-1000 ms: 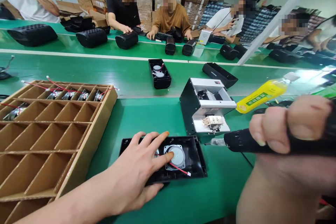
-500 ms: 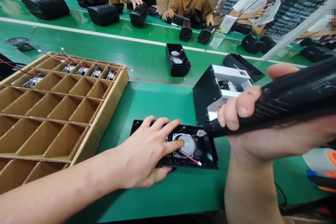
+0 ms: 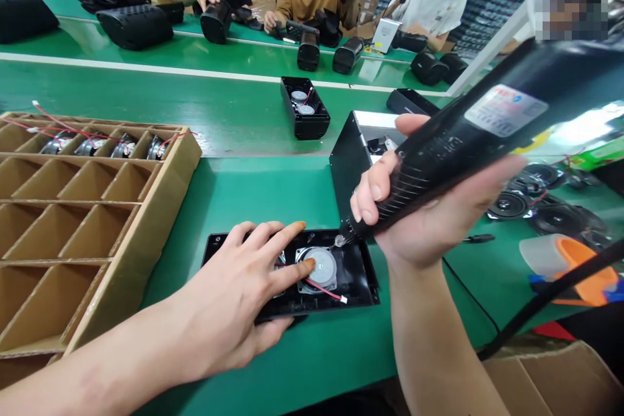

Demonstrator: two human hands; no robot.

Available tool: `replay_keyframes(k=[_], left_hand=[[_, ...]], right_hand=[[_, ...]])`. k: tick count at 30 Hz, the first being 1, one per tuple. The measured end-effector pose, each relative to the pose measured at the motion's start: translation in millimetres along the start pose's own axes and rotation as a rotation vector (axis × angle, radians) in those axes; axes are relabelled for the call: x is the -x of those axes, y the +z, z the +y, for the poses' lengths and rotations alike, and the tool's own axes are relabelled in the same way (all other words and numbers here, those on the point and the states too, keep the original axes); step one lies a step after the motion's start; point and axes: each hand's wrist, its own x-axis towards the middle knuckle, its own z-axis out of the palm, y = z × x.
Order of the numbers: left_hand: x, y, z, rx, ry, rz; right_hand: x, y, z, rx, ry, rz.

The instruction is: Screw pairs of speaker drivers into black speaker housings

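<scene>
My left hand (image 3: 258, 279) spans a shallow black speaker housing (image 3: 358, 273), thumb along its near side and fingers over the top. One fingertip touches a round speaker driver (image 3: 322, 268) seated inside; a red wire with a white plug trails from it. A second driver is mostly covered by my fingers. My right hand (image 3: 433, 227) is wrapped around a thick black electric screwdriver (image 3: 439, 149), tilted down to the left. Its clear tip is at the driver's upper right corner; whether it touches a screw I cannot tell.
A divided cardboard box (image 3: 170, 185) with several drivers stands left. Behind the housing are a black-and-silver machine (image 3: 344, 166) and another housing (image 3: 314, 127). Loose drivers (image 3: 509, 205) and an orange container (image 3: 580, 270) lie right. Co-workers handle black speakers (image 3: 214, 21) across the bench.
The screwdriver has tilted more steeply, and its tip has come in to the driver's corner. My left hand keeps its hold on the housing. The whole view has shifted to the right.
</scene>
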Motion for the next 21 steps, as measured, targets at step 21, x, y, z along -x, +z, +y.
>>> replay_keyframes(k=[21], left_hand=[[0.5,1.2,3.0,-0.016,-0.026,0.025]], right_hand=[[-1.1,-12.5,17.8,-0.034,-0.057,-0.161]])
